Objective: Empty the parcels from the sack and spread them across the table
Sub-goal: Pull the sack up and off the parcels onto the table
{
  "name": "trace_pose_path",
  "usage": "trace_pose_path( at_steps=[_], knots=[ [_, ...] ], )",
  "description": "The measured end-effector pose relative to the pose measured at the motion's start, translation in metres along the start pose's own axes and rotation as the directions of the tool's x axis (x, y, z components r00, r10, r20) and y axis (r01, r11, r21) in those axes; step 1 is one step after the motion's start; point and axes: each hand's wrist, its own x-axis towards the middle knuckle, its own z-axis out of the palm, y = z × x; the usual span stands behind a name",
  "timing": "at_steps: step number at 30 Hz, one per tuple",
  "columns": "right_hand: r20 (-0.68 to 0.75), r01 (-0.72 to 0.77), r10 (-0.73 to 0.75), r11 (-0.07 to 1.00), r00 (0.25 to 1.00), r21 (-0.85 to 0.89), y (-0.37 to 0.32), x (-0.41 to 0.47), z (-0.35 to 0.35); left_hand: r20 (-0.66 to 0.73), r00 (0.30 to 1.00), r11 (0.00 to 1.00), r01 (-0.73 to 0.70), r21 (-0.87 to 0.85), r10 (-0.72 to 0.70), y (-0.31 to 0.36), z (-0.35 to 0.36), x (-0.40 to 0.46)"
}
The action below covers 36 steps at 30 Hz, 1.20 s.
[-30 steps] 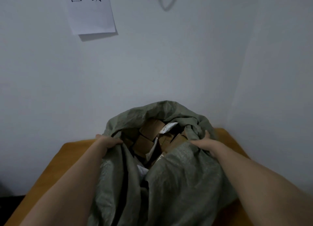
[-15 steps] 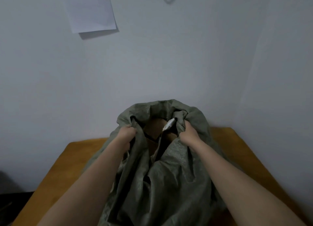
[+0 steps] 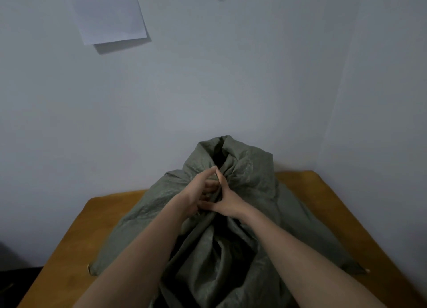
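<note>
Both our hands meet at the gathered neck of the grey-green sack (image 3: 242, 215), our left hand (image 3: 194, 197) and right hand (image 3: 227, 202) gripping the bunched cloth with fingertips touching, while the sack stands on the wooden table (image 3: 76, 250) against the wall, its mouth pinched closed.

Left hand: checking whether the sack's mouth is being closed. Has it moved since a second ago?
Yes. The left hand moved right along the sack, meeting the right hand.
</note>
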Motion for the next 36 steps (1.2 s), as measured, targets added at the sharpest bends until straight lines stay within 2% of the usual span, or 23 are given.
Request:
trace_pose_path(
  at_steps=[4, 7, 9, 12, 15, 18, 20, 22, 24, 27, 30, 34, 36],
  knots=[
    [-0.141, 0.061, -0.076, 0.992, 0.987, -0.112, 0.012, 0.005, 0.004, 0.078, 0.997, 0.999, 0.02, -0.032, -0.017, -0.004, -0.003, 0.008],
    [-0.245, 0.035, -0.075, 0.986, 0.967, -0.165, 0.025, 0.008, 0.002, 0.098, 0.994, 0.999, 0.049, 0.008, -0.05, -0.003, -0.003, 0.004],
    [-0.316, 0.008, -0.065, 0.984, 0.947, -0.176, 0.035, 0.009, -0.004, 0.062, 0.998, 0.998, 0.002, 0.056, -0.005, 0.0, -0.006, 0.003],
    [-0.359, -0.08, 0.029, 0.989, 0.933, -0.128, 0.053, 0.009, -0.014, -0.166, 0.98, 0.994, -0.112, -0.016, 0.108, 0.002, -0.022, 0.006],
    [-0.369, -0.22, 0.196, 0.975, 0.909, -0.024, 0.067, 0.013, -0.022, -0.432, 0.898, 0.989, -0.129, -0.077, 0.083, -0.012, -0.058, 0.018],
    [-0.363, -0.342, 0.345, 0.937, 0.866, 0.074, 0.077, 0.021, -0.024, -0.661, 0.749, 0.998, 0.011, -0.066, -0.052, -0.046, -0.103, 0.028],
    [-0.336, -0.392, 0.41, 0.912, 0.848, 0.122, 0.083, 0.028, -0.025, -0.722, 0.676, 0.987, 0.152, -0.055, -0.145, -0.071, -0.128, 0.026],
    [-0.33, -0.43, 0.441, 0.896, 0.834, 0.113, 0.089, 0.034, -0.027, -0.716, 0.658, 0.958, 0.284, -0.048, -0.231, -0.097, -0.152, 0.027],
    [-0.333, -0.453, 0.452, 0.888, 0.827, 0.081, 0.09, 0.035, -0.028, -0.676, 0.673, 0.949, 0.282, -0.143, -0.301, -0.112, -0.162, 0.023],
    [-0.364, -0.49, 0.491, 0.866, 0.791, 0.102, 0.093, 0.037, -0.026, -0.619, 0.692, 0.925, 0.332, -0.184, -0.372, -0.119, -0.157, 0.018],
    [-0.386, -0.515, 0.529, 0.844, 0.756, 0.15, 0.094, 0.037, -0.023, -0.571, 0.72, 0.919, 0.323, -0.226, -0.393, -0.124, -0.154, 0.022],
    [-0.358, -0.52, 0.501, 0.853, 0.788, 0.049, 0.095, 0.034, -0.022, -0.498, 0.747, 0.89, 0.295, -0.346, -0.441, -0.156, -0.167, 0.06],
    [-0.328, -0.517, 0.492, 0.856, 0.806, 0.015, 0.096, 0.034, -0.023, -0.534, 0.702, 0.875, 0.293, -0.386, -0.471, -0.161, -0.163, 0.063]
  ],
)
